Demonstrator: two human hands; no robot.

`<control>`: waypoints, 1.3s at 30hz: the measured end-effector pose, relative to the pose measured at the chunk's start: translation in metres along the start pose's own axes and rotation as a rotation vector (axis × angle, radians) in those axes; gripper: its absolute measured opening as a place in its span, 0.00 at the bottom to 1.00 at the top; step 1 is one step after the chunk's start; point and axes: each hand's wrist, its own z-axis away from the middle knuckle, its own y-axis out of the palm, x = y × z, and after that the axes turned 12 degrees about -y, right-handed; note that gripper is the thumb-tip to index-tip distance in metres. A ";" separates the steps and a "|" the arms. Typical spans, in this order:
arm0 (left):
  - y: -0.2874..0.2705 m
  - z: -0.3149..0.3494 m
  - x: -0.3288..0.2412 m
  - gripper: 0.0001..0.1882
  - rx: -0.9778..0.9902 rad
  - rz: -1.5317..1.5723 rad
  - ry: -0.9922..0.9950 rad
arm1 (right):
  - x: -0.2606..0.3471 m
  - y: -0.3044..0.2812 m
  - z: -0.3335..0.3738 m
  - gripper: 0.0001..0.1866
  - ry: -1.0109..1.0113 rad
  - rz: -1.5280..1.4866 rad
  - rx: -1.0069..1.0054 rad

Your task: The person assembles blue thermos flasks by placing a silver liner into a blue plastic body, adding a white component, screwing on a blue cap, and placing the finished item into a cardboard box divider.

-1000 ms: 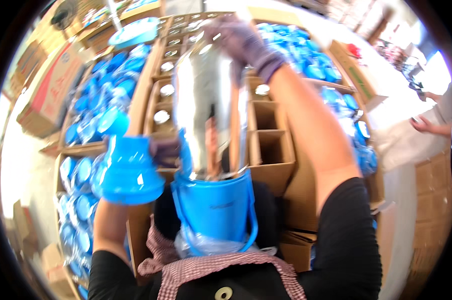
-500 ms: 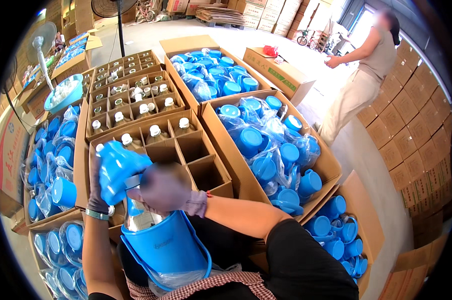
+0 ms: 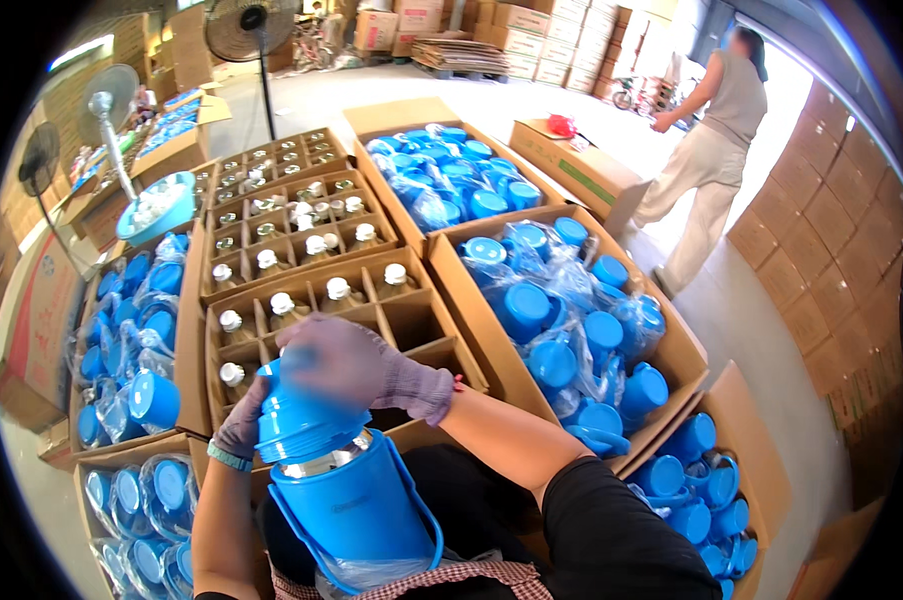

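Note:
A blue thermos jug [image 3: 346, 510] stands between my legs, slightly tilted, with its carrying handle hanging at its sides. A silver band of the inner flask [image 3: 336, 458] shows above the jug's rim. Over the flask's neck sits a blue thermos shoulder [image 3: 306, 425], its lower edge still apart from the jug's rim. My gloved left hand [image 3: 239, 428] is closed round the left side of the shoulder. From above, my gloved right hand [image 3: 346, 365] grips its top, the fingertips blurred.
Ahead is a divided carton [image 3: 461, 370] of glass flasks with white caps. Cartons of bagged blue jugs [image 3: 526, 310] flank it at left and right. A blue basin [image 3: 176, 215] of white pieces stands at far left, near fans. A person [image 3: 716, 150] walks at far right.
The blue shoulder has come down from the left onto the flask's neck and turned upright. My right hand has moved up onto its top. The person at far right has turned away.

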 end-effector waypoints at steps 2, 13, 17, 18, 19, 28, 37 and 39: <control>-0.004 0.008 -0.006 0.40 -0.027 -0.052 -0.011 | -0.004 0.020 -0.012 0.20 0.009 -0.141 0.094; 0.048 0.023 0.008 0.30 -0.238 -0.178 -0.029 | 0.032 0.004 -0.005 0.30 0.231 0.126 0.355; 0.065 0.061 0.005 0.45 -0.068 -0.490 0.268 | 0.066 0.006 -0.011 0.31 0.196 -0.182 0.009; 0.075 0.063 0.001 0.43 -0.028 -0.409 0.214 | 0.062 0.007 -0.006 0.31 0.173 -0.168 0.004; 0.076 0.065 -0.006 0.42 -0.049 -0.474 0.146 | 0.062 0.007 -0.002 0.33 0.156 -0.161 -0.005; 0.093 0.070 0.003 0.49 -0.402 -0.726 0.225 | 0.004 0.034 0.045 0.47 0.427 -0.936 -0.164; 0.065 0.073 0.011 0.56 -0.181 -0.409 0.121 | 0.038 0.034 0.041 0.38 0.508 -0.821 -0.169; 0.071 0.073 0.009 0.67 -0.146 -0.344 0.093 | 0.046 0.028 0.038 0.37 0.458 -0.660 -0.130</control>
